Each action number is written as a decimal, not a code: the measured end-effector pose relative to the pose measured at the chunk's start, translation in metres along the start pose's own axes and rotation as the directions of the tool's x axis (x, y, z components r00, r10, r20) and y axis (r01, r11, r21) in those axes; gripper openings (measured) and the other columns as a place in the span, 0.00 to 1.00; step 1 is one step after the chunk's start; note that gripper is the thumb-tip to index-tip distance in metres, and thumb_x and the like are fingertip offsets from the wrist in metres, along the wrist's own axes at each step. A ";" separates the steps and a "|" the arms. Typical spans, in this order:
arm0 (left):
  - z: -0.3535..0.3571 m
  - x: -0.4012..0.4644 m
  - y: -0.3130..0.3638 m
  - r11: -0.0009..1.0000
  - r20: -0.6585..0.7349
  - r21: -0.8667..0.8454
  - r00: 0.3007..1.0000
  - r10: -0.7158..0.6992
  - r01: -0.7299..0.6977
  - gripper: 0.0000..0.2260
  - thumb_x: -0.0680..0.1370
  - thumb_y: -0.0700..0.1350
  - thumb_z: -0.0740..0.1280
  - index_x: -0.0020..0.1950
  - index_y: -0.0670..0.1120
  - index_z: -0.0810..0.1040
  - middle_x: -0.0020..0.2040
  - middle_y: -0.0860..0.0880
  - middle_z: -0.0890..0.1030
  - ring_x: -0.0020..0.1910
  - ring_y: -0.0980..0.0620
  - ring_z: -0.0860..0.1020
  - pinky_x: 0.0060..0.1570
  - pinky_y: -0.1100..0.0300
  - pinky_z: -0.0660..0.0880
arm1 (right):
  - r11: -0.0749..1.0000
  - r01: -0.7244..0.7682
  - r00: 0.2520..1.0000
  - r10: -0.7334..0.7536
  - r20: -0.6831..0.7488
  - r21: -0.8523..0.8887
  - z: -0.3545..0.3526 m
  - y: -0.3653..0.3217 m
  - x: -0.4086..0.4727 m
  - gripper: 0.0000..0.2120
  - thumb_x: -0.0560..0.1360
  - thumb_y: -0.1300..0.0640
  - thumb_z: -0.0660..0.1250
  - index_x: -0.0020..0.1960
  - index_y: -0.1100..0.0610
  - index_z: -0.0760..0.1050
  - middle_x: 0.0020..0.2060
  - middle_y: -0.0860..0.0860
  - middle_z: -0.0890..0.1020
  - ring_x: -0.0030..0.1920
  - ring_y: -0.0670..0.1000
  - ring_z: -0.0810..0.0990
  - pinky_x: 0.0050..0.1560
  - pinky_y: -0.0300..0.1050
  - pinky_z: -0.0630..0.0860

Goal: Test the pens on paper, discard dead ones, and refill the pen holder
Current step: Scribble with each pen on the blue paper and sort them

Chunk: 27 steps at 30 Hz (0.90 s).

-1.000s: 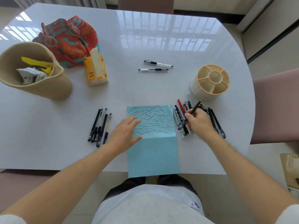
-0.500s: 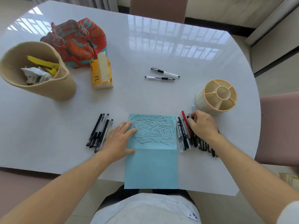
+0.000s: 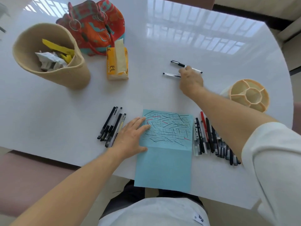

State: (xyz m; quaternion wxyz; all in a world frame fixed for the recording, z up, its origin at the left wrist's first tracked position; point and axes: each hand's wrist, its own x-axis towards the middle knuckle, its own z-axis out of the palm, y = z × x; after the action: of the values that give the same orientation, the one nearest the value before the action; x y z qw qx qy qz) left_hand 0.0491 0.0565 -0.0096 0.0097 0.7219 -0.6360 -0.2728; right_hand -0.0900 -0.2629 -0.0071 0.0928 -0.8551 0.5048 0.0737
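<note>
A blue paper [image 3: 164, 162], covered with pen strokes on its upper half, lies at the table's near edge. My left hand [image 3: 132, 136] rests flat on its left margin, fingers spread. My right hand [image 3: 191, 80] is stretched out to mid-table, with its fingers curled down over two black-and-white pens, the far pen [image 3: 177, 64] and the near pen [image 3: 170, 75]. Both pens lie flat, and whether the fingers grip one is hidden. A group of black pens [image 3: 109, 128] lies left of the paper. A row of pens [image 3: 205, 136] lies to its right, partly under my forearm. The cream pen holder [image 3: 249, 95] stands empty at the right.
A tan woven basket [image 3: 70, 74] with crumpled paper and yellow scraps stands at the left. Behind it lie an orange patterned bag [image 3: 97, 25] and a yellow tissue pack [image 3: 117, 64]. Pink chairs stand around the white table [image 3: 48, 108].
My right hand put its black pen down with the row on the right, then reached forward to the two pens at mid-table. My left hand stayed on the paper.
</note>
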 end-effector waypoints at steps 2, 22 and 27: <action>-0.001 0.000 0.001 1.000 -0.009 -0.005 1.000 0.003 -0.003 0.42 0.67 0.63 0.74 0.77 0.59 0.61 0.81 0.56 0.52 0.79 0.54 0.48 0.77 0.50 0.54 | 0.999 0.019 0.999 -0.018 0.031 -0.032 0.002 0.000 -0.001 0.17 0.76 0.67 0.61 0.63 0.59 0.73 0.61 0.58 0.75 0.57 0.63 0.79 0.46 0.51 0.74; -0.011 -0.030 0.055 0.929 -0.092 -0.282 0.971 0.220 -0.238 0.18 0.80 0.55 0.66 0.68 0.52 0.74 0.60 0.54 0.79 0.58 0.54 0.76 0.57 0.56 0.75 | 0.084 -0.312 0.950 0.055 0.308 0.946 0.015 -0.027 -0.289 0.02 0.74 0.63 0.71 0.47 0.60 0.81 0.36 0.58 0.85 0.36 0.56 0.83 0.42 0.49 0.82; -0.010 -0.034 0.065 0.927 -0.014 -0.266 0.962 0.272 -0.266 0.09 0.82 0.49 0.63 0.55 0.48 0.80 0.44 0.51 0.81 0.42 0.48 0.77 0.44 0.48 0.74 | 0.002 -0.281 0.956 0.090 0.279 0.960 0.019 -0.034 -0.310 0.06 0.79 0.68 0.69 0.48 0.62 0.83 0.37 0.60 0.86 0.36 0.56 0.84 0.42 0.46 0.82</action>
State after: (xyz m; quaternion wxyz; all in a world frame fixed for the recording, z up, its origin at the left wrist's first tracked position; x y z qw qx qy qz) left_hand -0.0075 0.0720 0.0355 0.1361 0.6170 -0.6866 -0.3597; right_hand -0.2096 0.0213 0.0456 0.6837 -0.4667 0.5129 -0.2274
